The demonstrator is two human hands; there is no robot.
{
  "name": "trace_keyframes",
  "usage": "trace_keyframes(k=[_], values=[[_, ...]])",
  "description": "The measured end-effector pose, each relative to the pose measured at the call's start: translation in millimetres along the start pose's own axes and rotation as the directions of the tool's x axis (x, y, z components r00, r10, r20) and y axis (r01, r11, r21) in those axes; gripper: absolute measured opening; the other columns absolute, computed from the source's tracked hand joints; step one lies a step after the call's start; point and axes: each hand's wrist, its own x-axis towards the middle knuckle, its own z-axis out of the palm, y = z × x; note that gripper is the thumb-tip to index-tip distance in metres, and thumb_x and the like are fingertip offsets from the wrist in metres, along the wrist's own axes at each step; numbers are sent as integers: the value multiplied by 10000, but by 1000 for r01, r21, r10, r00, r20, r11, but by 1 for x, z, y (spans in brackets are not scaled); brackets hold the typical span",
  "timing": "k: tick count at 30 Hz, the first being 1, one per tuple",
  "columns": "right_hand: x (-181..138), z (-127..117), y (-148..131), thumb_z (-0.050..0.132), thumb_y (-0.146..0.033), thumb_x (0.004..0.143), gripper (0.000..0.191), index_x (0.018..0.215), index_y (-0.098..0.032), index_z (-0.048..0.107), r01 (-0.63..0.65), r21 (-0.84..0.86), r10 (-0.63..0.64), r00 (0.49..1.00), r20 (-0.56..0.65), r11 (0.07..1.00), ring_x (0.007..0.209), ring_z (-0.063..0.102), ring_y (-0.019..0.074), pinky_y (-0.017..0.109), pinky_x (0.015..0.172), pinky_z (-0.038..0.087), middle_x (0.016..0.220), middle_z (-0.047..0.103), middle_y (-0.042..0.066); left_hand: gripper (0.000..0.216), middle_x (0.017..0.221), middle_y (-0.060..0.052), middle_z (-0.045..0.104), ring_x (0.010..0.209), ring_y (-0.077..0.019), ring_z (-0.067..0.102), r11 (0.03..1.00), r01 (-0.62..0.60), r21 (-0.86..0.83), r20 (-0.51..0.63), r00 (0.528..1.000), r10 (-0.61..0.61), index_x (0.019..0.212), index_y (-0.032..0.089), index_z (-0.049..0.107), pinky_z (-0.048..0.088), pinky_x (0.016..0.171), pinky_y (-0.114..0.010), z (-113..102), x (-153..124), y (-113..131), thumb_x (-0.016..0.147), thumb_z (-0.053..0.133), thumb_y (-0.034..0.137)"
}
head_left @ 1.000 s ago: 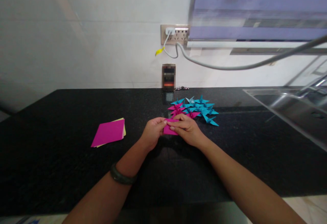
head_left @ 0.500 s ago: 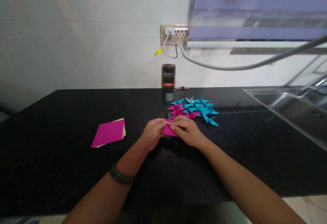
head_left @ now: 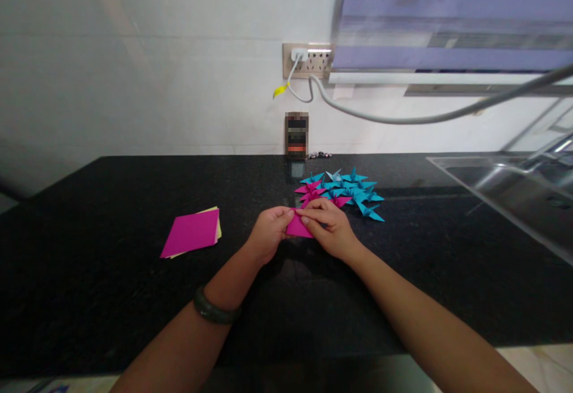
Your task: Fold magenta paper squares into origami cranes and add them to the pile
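Bangle: dark bangle (head_left: 217,307) round the left forearm, nearer than the pink folded paper (head_left: 298,227) and left of it.
Left hand: left hand (head_left: 269,233) at the paper's left edge; grip pinches that edge, thumb on top.
Right hand: right hand (head_left: 329,226) at the paper's right side; grip pinches it, thumb on the face, fingertips along the far edge.
Pink folded paper: between both hands, partly covered by fingers; above the black tabletop (head_left: 308,321), can't tell if touching.
Paper stack: flat paper stack (head_left: 190,235), well left of the pink folded paper; magenta sheet on top, yellow and pale edges poking out.
Pink cranes: a few pink cranes (head_left: 341,201) just beyond the pink folded paper, partly behind the right hand.
Blue cranes: cluster of blue cranes (head_left: 353,183) beyond and right of it, touching or overlapping, plus one pale crane (head_left: 333,175).
Sink: metal sink (head_left: 514,181), far right of it.
Device: phone-like device (head_left: 296,136) upright straight beyond it, pixelated; beaded strand (head_left: 319,155) beside.
Outlet: wall outlet (head_left: 319,65) above and beyond it, white plug (head_left: 299,54) in.
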Motion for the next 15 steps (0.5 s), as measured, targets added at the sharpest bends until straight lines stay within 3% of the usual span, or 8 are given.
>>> trace_keyframes(k=[7, 15], values=[[-1, -3, 3, 488, -110, 778, 351, 1035, -281, 656, 93, 39, -95, 994, 55, 995, 804, 515, 138, 297, 692, 458, 877, 520, 42, 226, 555, 1, 593, 478, -101, 534, 1000, 4, -20, -1, 1000, -4, 698, 123, 575, 439, 497, -238, 1, -1, 1, 612, 676, 306], [-2, 0, 8, 472, -80, 752, 359, 974, -275, 676, 76, 38, -79, 993, 86, 996, 817, 516, 138, 308, 715, 457, 872, 522, 34, 201, 545, -3, 594, 474, -106, 536, 999, 11, -49, -18, 1000, -12, 689, 121, 579, 436, 487, -238, 1, 0, 1, 609, 671, 282]])
